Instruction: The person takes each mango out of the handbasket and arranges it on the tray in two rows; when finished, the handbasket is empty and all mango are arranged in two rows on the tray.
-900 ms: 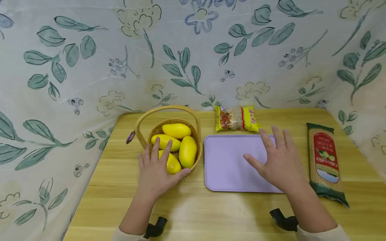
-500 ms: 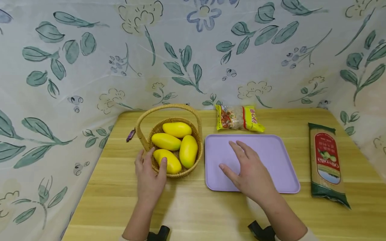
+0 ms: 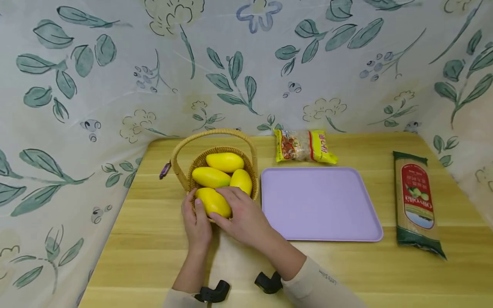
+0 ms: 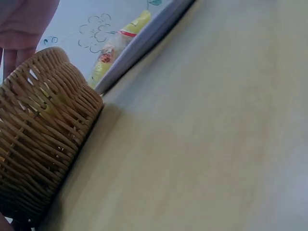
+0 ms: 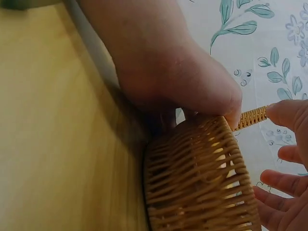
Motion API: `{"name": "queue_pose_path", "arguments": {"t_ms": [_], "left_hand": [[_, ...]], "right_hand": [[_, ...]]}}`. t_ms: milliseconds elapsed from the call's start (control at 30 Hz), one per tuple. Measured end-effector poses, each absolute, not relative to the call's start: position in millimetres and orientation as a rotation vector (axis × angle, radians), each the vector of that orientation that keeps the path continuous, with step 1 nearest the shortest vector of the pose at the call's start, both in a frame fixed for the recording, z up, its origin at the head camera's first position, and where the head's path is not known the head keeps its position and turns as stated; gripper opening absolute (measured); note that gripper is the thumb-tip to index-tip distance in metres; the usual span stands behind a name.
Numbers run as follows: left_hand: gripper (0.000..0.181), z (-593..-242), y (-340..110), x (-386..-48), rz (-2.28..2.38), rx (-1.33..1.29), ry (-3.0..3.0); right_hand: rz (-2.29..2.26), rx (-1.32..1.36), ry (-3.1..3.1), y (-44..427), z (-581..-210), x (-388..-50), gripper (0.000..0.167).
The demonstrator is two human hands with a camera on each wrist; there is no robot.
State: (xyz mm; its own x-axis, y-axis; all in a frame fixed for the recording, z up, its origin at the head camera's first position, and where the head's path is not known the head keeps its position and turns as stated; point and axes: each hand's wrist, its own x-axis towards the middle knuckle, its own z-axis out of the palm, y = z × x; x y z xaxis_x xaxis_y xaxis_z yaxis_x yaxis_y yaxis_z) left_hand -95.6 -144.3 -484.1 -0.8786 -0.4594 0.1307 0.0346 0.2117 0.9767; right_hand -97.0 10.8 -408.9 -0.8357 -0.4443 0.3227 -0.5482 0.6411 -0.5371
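A wicker basket point(image 3: 254, 179) with an arched handle holds several yellow mangoes. My left hand point(image 3: 198, 229) grips the basket's near left side, thumb over the rim and fingers outside the wall. Over the basket's near right rim, my right hand point(image 3: 246, 218) holds the nearest mango point(image 3: 212, 202) between thumb and fingers. In the left wrist view the basket wall point(image 4: 45, 130) stands below the right hand point(image 4: 26, 24). The right wrist view has the left hand point(image 5: 178, 72) against the basket point(image 5: 202, 178), with the right hand's fingers point(image 5: 284, 183) beside it.
A lilac tray point(image 3: 319, 205) lies right of the basket. Behind it is a yellow-ended clear packet point(image 3: 304, 146), and farther right a green-ended noodle packet point(image 3: 417, 201). A small purple tag point(image 3: 165, 170) is by the handle. Patterned cloth hangs behind.
My right hand has moved left from above the tray to the nearest mango and taken hold of it. My left hand has shifted from over the mangoes to the basket's near left side.
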Motion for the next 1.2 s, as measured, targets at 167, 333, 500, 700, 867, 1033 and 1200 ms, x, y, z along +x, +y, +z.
{"name": "queue_pose_path", "arguments": {"t_ms": [167, 333, 500, 700, 867, 1033, 1200], "left_hand": [[0.038, -489, -149, -97, -1.692, 0.332, -2.045], [0.038, -489, -153, -97, -1.699, 0.318, -2.037], [0.038, -491, -153, -96, -1.695, 0.318, -2.028], [0.038, -490, -153, -96, -1.715, 0.336, -2.030], [0.038, -491, -154, -96, -1.713, 0.335, -2.025], [0.038, -490, -154, -97, -1.730, 0.312, -2.007], [0.038, -491, -154, -97, -1.733, 0.309, -2.005]], "right_hand": [[0.995, 0.859, -2.729, -8, -411, -114, 0.055], [0.976, 0.874, -2.825, -17, -413, -124, 0.056], [0.907, 0.906, -2.863, -20, -416, -127, 0.058], [0.775, 0.904, -2.910, -23, -414, -127, 0.058], [0.651, 0.915, -2.906, -27, -413, -128, 0.054], [0.580, 0.910, -2.909, -29, -413, -129, 0.047], [0.561, 0.914, -2.910, -31, -411, -130, 0.042]]}}
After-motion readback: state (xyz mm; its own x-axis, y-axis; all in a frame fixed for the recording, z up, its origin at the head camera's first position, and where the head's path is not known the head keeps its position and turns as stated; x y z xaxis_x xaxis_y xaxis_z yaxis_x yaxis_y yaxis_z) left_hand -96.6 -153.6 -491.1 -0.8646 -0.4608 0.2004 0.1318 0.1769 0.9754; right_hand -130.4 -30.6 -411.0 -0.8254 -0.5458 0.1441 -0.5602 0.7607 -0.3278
